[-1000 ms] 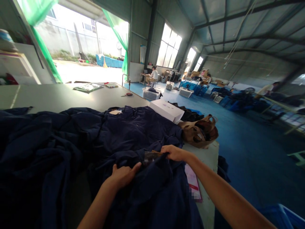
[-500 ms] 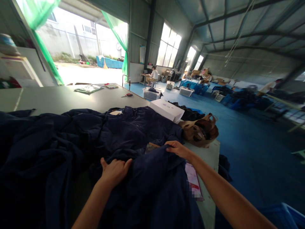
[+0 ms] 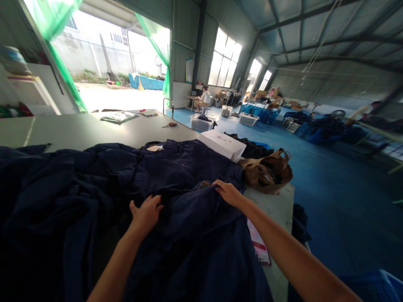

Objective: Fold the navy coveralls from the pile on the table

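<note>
Navy garment held along its far edge

The navy garment is spread on the near side of the table, directly between both hands and toward the viewer. Its far edge is drawn across from left to right, angled a little toward the far side at the right end, while its longer run appears to be directed toward the near side, where its end is lost in shadow. Each end of that edge is met by a hand, so neither is closer to the cloth.

By the right hand, placed farther off, the edge is pinched between thumb and fingertips. By the left hand, placed nearer, the cloth is touched with the thumb spread apart and the fingers bent; whether any fabric is gripped there cannot be told.

A small brown piece is partly covered at the edge, just left of the right hand. Beyond it, a second navy garment is laid out, and a dark heap of cloth is gathered to the left. A white box and a brown bag are set at the far right; a pink packet is partly hidden nearer.
</note>
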A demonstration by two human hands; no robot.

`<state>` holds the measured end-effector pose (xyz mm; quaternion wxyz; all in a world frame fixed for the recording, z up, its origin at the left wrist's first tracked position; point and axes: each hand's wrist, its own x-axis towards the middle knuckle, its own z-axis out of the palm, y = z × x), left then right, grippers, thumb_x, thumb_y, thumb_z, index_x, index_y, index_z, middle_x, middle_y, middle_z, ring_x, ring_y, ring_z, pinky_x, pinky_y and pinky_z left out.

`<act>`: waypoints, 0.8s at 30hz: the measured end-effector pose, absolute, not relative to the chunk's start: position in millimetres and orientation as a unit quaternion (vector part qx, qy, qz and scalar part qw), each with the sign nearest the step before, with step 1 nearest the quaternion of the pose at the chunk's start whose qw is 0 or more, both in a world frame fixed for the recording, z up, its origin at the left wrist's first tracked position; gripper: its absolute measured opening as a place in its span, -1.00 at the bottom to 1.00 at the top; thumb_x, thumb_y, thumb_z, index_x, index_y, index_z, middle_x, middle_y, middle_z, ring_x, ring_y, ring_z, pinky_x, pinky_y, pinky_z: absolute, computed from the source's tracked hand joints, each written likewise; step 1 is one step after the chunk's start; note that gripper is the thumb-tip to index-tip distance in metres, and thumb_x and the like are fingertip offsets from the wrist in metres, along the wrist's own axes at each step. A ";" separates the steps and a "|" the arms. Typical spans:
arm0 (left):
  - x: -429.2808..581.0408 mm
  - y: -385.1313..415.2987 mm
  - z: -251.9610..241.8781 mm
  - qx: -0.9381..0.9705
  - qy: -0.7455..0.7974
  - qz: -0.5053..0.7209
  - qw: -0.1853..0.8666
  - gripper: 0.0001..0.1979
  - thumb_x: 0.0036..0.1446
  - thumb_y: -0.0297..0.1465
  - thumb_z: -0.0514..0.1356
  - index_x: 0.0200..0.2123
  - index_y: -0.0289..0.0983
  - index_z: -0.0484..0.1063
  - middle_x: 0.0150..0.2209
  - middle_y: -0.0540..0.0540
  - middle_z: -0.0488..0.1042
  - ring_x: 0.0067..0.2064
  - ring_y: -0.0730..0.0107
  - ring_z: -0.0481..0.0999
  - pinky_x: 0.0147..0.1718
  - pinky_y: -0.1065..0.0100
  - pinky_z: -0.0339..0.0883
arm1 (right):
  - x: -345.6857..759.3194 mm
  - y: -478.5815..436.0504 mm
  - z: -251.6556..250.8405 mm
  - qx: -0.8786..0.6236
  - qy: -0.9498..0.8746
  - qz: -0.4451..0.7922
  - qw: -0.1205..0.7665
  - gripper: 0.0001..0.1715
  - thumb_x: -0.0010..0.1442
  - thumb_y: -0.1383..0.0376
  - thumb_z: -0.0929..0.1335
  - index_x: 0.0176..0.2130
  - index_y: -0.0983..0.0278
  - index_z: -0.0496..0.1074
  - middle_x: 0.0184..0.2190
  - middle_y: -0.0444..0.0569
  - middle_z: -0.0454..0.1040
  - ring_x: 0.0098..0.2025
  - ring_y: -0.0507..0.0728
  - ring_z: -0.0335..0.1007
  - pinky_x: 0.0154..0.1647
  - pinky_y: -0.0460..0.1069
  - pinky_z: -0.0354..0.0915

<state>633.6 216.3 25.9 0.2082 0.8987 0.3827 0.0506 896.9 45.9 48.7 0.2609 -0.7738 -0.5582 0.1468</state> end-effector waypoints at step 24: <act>642.2 208.9 36.7 0.933 0.294 0.007 0.209 -0.70 0.04 -0.34 -0.06 -0.41 -0.12 0.48 -0.23 -0.07 0.54 -0.07 0.19 0.41 0.07 -0.25 -0.45 | 870.9 77.7 47.5 -0.713 -0.668 0.188 0.100 -0.63 0.04 0.40 0.22 -0.19 0.17 0.46 -0.05 -0.09 0.39 0.06 0.13 0.19 0.15 0.11 -0.03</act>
